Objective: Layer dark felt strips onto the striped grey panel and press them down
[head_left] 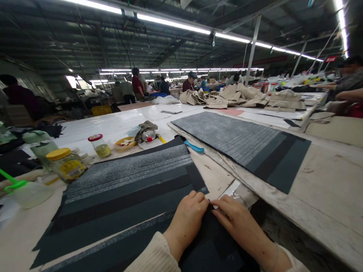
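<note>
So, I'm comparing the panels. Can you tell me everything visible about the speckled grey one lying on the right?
The speckled grey panel looks like thin fabric or felt, long and four-sided. It lies flat on the pale tabletop, slanting from mid-table toward the right. Its farther part is mottled grey with faint lines; the nearer right end is plain dark slate, crossed by a blackish band. No folds show, and nothing rests on it.

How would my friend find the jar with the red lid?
On the pale table, find the dark panel with grey patterning, to the left of and beyond the left hand. Past its far edge, look between the yellow-lidded jar and the yellow dish. That's your jar: see-through, with a red lid instead of yellow.
</note>
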A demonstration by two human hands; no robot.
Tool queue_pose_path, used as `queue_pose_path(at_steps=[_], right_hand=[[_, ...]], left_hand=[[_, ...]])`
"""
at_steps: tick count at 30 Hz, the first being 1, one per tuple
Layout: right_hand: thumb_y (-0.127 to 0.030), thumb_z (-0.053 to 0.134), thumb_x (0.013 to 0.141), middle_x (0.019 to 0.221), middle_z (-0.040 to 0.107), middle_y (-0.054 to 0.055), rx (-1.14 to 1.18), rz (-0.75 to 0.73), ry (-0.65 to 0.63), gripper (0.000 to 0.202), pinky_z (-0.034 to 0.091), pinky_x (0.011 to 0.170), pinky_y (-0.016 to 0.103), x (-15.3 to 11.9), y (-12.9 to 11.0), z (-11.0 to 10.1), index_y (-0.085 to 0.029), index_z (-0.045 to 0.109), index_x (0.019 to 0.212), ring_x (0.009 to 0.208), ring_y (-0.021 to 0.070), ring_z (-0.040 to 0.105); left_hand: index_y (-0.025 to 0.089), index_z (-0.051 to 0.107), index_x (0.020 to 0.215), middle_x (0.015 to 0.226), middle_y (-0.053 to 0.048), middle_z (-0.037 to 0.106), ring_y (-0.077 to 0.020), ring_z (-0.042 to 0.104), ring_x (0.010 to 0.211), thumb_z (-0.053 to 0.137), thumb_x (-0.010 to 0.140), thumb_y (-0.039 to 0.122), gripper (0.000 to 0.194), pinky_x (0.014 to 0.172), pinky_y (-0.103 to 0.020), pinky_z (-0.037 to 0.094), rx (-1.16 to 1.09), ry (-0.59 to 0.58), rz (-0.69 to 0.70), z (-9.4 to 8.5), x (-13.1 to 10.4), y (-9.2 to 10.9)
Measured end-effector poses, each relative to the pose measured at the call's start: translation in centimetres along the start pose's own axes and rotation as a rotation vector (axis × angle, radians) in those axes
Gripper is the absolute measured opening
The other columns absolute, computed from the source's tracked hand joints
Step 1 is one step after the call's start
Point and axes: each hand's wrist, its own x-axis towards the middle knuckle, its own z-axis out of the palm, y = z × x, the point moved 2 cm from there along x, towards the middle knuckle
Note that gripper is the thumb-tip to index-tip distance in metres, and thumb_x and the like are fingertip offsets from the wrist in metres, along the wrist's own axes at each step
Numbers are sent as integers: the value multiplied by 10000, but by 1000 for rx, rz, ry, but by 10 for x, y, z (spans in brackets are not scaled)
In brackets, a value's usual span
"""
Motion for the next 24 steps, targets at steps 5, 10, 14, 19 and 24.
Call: queue_pose_path(at_steps=[5,10,14,19,24], right_hand=[[-101,366,820,1185,539,96,53,-52,139,505,438,933,407,8,-5,12,-215,352,1313,1114,200,497],[-78,355,811,1169,554,96,49,-52,92,506,451,927,415,7,-5,24,-214,376,1298,1100,201,515],[-87,385,809,1093,583,86,30,-60,24,449,470,901,384,9,-8,18,-207,457,1235,1037,196,549],[-50,376,802,1040,592,75,-9,-114,-40,410,470,883,360,14,-17,8,-206,535,1146,983,187,561],[7,387,765,962,603,64,-110,-174,-142,389,469,845,339,18,-23,6,-180,583,1044,913,180,560]], left_hand=[[178,556,930,915,-17,557,-178,474,813,441,871,102,150,761,-308,438,12,49,-10,4,0,-2],[167,556,920,890,-18,562,-173,489,814,443,880,134,125,750,-290,442,-6,35,-28,3,0,-9],[176,582,906,899,-13,571,-149,500,843,423,894,143,163,761,-253,434,-82,-23,-40,-7,-13,-23],[187,591,964,907,-18,577,-143,498,845,399,894,108,220,775,-254,431,-73,-34,-36,-18,-34,-31],[160,576,916,875,-36,564,-163,489,823,395,903,132,183,760,-281,441,51,-32,55,-15,-37,-26]])
